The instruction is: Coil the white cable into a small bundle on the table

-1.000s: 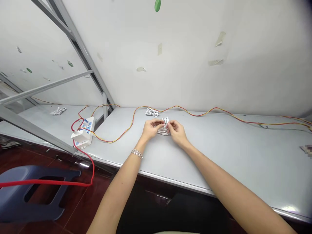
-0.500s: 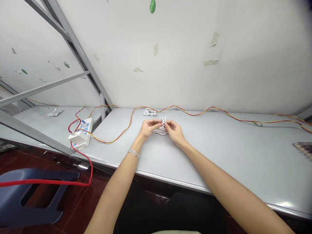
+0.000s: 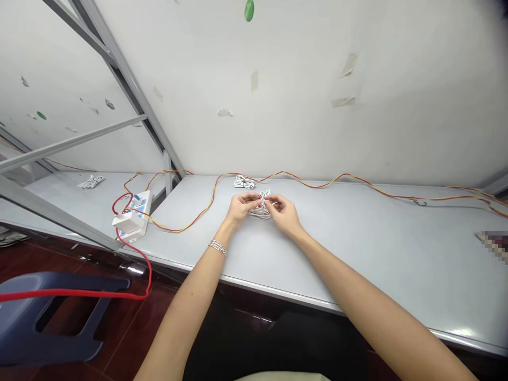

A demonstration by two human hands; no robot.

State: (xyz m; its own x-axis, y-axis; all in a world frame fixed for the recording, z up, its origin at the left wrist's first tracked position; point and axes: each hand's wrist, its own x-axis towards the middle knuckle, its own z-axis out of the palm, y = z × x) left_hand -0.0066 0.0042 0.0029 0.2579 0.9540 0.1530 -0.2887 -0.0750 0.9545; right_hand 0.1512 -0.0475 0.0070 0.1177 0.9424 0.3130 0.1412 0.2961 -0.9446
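Grey tabletop (image 3: 357,248) runs along a white wall. Both arms reach forward, left hand (image 3: 239,207) and right hand (image 3: 284,214) pinching a small white cable bundle (image 3: 262,206) between fingertips, just in front of a second coil (image 3: 243,183). Loops look loosely gathered (a loosened pinch might let them spring apart).
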